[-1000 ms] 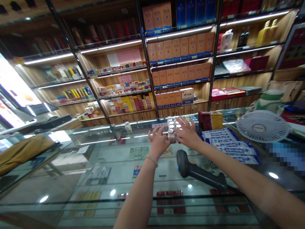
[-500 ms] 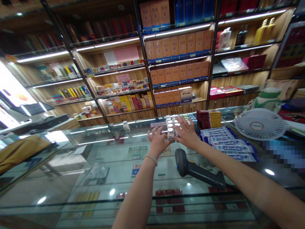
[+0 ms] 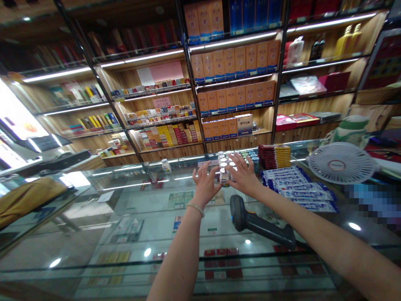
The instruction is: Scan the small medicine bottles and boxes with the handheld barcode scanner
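Observation:
Several small bottles with white caps [image 3: 223, 164] stand in close rows on the glass counter [image 3: 150, 234]. To their left is my left hand [image 3: 205, 184], fingers apart and curved, the index fingertip by the nearest row; whether it touches a bottle I cannot tell. My right hand [image 3: 243, 177] lies over the right side of the group with its fingers spread, hiding some of the bottles. Its thumb and fingertips appear to touch them. A single white-capped bottle [image 3: 166, 166] stands apart, further left. Just below my right hand lies a black barcode scanner [image 3: 261, 223].
Right of my hands are a stack of red and yellow packs [image 3: 275, 157], blue-white packets [image 3: 300, 188] and a white fan [image 3: 341, 163]. Behind the bottles stand small green-topped containers [image 3: 250, 155]. Shelves of orange boxes [image 3: 236, 96] rise beyond the counter. Packs show beneath the glass.
My left hand has shifted slightly left, its thumb drawing back from the front bottle. My right hand has moved a little to the left over the bottles.

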